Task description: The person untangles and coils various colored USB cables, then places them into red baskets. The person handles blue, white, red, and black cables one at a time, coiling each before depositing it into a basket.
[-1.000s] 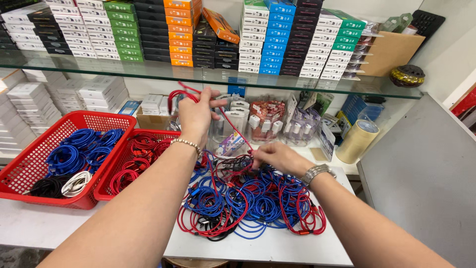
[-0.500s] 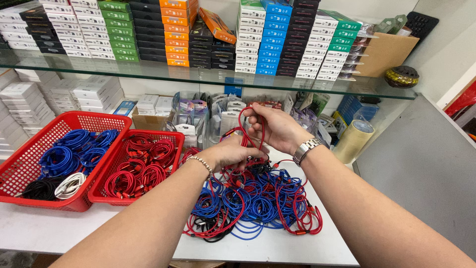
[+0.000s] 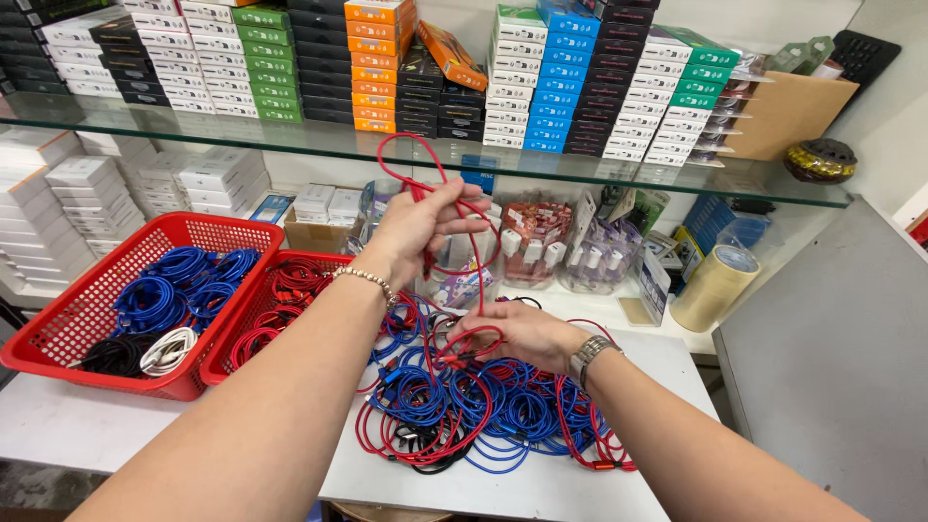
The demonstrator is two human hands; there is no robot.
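Two bare hands work one red cable (image 3: 480, 253) above a white table (image 3: 580, 483). The left hand (image 3: 418, 224), raised toward 12 o'clock, is clenched around the cable's gathered upper part, with a loop (image 3: 411, 159) standing up above the fist. The right hand (image 3: 517, 333), low at 5 o'clock from the left, pinches the cable's lower run between its fingers where it meets the tangled heap of red and blue cables (image 3: 474, 411). The held length runs nearly upright between the two grips, so its long axis lies on the 12-to-6 line; the right hand is the nearer to the heap. At 9 o'clock two red baskets stand side by side: the outer basket (image 3: 68, 329) holds blue, black and white coils, the inner basket (image 3: 246, 324) red coils. On the glass shelf (image 3: 319, 143) at 12 o'clock, flat boxes stand in stacks: white (image 3: 159, 48), green (image 3: 263, 60), orange (image 3: 379, 63), blue (image 3: 559, 72). A tape roll (image 3: 713, 287) stands at 3 o'clock.
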